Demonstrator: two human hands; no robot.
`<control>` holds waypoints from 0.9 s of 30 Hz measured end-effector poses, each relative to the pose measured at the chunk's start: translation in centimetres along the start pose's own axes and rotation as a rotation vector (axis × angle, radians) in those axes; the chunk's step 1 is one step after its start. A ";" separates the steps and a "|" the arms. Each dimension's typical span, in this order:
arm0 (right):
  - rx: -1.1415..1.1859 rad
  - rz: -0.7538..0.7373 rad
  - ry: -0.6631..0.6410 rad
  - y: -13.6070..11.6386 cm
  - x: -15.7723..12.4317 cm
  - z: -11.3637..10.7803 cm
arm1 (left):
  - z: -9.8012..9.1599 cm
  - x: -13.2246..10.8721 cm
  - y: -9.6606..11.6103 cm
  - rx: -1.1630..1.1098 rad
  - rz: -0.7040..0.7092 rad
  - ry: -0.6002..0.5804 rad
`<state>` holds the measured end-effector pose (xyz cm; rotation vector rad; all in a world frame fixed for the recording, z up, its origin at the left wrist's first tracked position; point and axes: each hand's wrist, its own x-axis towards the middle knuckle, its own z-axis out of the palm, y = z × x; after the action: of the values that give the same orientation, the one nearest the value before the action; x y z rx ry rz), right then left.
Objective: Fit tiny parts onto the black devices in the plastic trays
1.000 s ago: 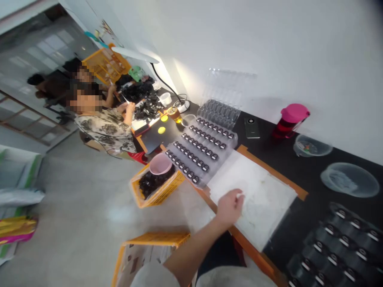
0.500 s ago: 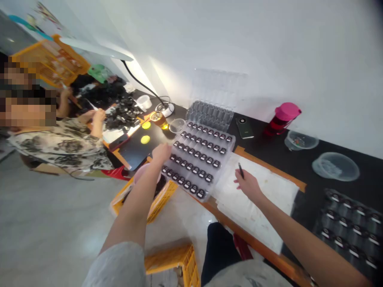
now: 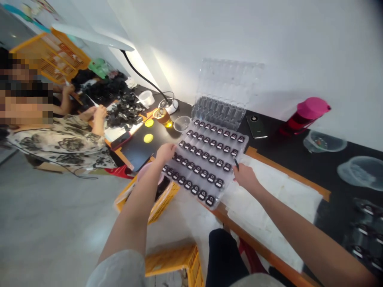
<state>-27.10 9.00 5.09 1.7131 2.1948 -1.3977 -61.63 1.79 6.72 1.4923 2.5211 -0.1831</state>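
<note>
Right hand [image 3: 246, 177] pinching pen [image 3: 236, 163], left hand [image 3: 165, 153] touching clear tray [image 3: 243, 148]

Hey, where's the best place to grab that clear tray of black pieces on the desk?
Take the clear plastic tray by its rim at the two opposite short ends, coming in from outside the tray. The black pieces fill rows across its middle, so the rim is the free part. Your left hand is at one end; your right hand is by the other, but it holds a pen.

Black tabletop [image 3: 269, 148] — phone [image 3: 256, 126], water bottle [image 3: 303, 118], plastic tray [image 3: 206, 164].
</note>
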 end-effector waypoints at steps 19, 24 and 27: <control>-0.290 0.045 0.023 -1.7 -0.7 -0.7 | -1.2 0.1 -1.3 -0.023 0.124 0.141; -0.241 0.040 0.039 -1.4 -0.9 -0.5 | -1.3 -0.2 -1.5 -0.035 0.132 0.158; -0.222 0.030 0.045 -1.4 -1.0 -0.4 | -1.5 -0.1 -1.6 -0.033 0.133 0.153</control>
<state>-27.60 8.51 6.66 1.7068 2.2386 -1.0712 -63.17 1.26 8.19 1.7138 2.5137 -0.0062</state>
